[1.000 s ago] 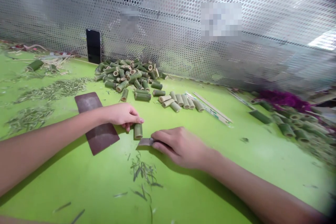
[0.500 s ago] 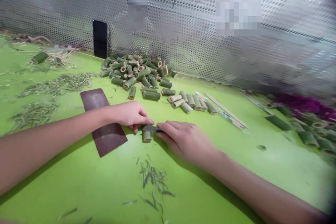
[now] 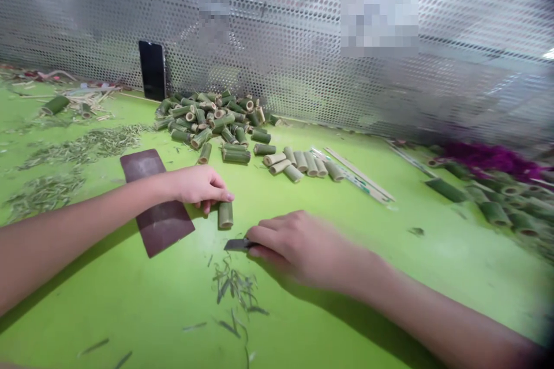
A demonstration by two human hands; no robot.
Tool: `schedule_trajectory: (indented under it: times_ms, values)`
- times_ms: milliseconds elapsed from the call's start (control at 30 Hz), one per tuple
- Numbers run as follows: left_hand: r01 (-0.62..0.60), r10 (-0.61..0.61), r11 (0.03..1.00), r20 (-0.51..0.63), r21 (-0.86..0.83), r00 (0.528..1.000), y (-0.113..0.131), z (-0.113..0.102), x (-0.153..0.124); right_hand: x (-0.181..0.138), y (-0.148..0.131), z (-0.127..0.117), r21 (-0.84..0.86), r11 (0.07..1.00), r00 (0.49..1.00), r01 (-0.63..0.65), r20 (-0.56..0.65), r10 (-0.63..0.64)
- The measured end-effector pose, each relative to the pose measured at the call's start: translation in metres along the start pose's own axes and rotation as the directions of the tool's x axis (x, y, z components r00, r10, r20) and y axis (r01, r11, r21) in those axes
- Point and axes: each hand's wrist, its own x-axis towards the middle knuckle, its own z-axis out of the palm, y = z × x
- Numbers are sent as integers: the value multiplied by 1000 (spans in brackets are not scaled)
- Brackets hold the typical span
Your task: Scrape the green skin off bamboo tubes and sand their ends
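My left hand (image 3: 203, 187) pinches the upper end of a short bamboo tube (image 3: 225, 216), which stands tilted on the green table. Its side looks paler than the dark green pieces behind. In my right hand (image 3: 298, 248) is a utility knife (image 3: 237, 244), its grey blade pointing left, apart from the tube and a little nearer to me. Under the blade lie green bamboo shavings (image 3: 234, 285). A brown sheet of sandpaper (image 3: 162, 225) rests flat beneath my left wrist.
Behind my hands is a pile of bamboo tubes (image 3: 216, 118), with a row of peeled tubes (image 3: 298, 161) to its right. A phone (image 3: 152, 71) leans on the perforated metal panel (image 3: 281, 63). Thin sticks (image 3: 359, 176), larger bamboo pieces (image 3: 496, 213) and purple material (image 3: 493, 161) lie rightward.
My right hand has drawn the knife from the bamboo tube down toward me. My left hand keeps its hold on the tube. The whole view has shifted slightly.
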Motion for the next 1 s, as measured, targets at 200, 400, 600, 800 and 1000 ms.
schedule_trajectory:
  times_ms: [200,400,600,800,1000]
  values:
    - [-20,20,1000,15,-20,1000,-2,0,0,1,9,10,53,998,991,38,-130,-31]
    - [8,-8,1000,44,-4,999,1,0,-1,4,16,16,-150,988,944,-44,-330,-8]
    - [-9,13,998,65,-56,998,4,-2,-2,8,13,16,-229,971,921,-69,-389,-26]
    - [-65,64,993,-13,-99,998,-1,4,1,11,12,16,-229,971,947,-63,-322,-15]
    - [-130,121,988,-111,-83,986,-3,11,0,8,15,14,-155,985,974,-73,-224,37]
